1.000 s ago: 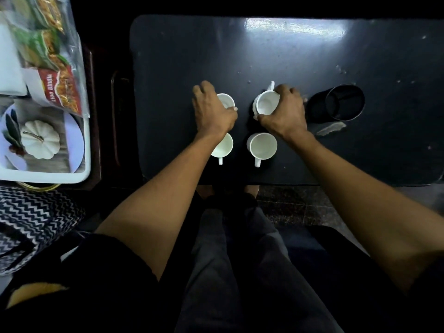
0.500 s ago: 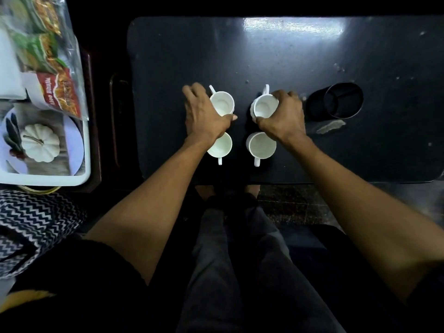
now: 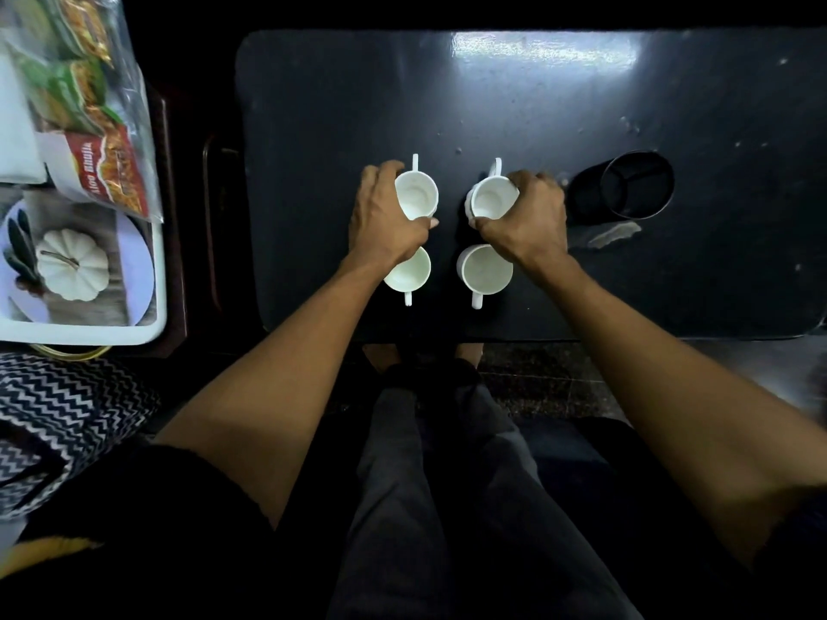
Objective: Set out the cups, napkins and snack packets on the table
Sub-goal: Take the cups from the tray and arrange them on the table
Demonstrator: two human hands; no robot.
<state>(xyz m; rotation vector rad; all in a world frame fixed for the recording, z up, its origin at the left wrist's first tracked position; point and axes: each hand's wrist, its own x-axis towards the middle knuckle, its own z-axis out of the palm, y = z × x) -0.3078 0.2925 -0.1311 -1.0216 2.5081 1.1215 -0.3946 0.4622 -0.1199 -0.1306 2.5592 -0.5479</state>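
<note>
Overhead view of a dark table (image 3: 514, 105) with four white cups set in a two-by-two square near its front edge. Left hand (image 3: 385, 221): fingers and thumb curled round the far left cup (image 3: 418, 196), which stands upright with its handle pointing away from the person. Right hand (image 3: 526, 217): fingers and thumb clamped on the rim and side of the far right cup (image 3: 490, 201), its handle likewise pointing away; this cup appears slightly tilted, though the hand covers too much of it to be sure. Near left cup (image 3: 409, 272) and near right cup (image 3: 483, 270): both upright, untouched, handles pointing toward the person, each just in front of the held cup of its own column and partly hidden under the wrist above it. Black cylindrical holder (image 3: 635, 185), divided inside, stands just beside the right hand; a pale smear (image 3: 615, 234) marks the tabletop in front of it. White tray (image 3: 147, 324), well apart to the left and off the table, carries snack packets (image 3: 107, 172) in clear wrapping, a white folded stack (image 3: 15, 127) that may be the napkins, and a plate (image 3: 134, 257) bearing a small white pumpkin (image 3: 71, 264). Zigzag-patterned fabric (image 3: 53, 413) lies below the tray.
</note>
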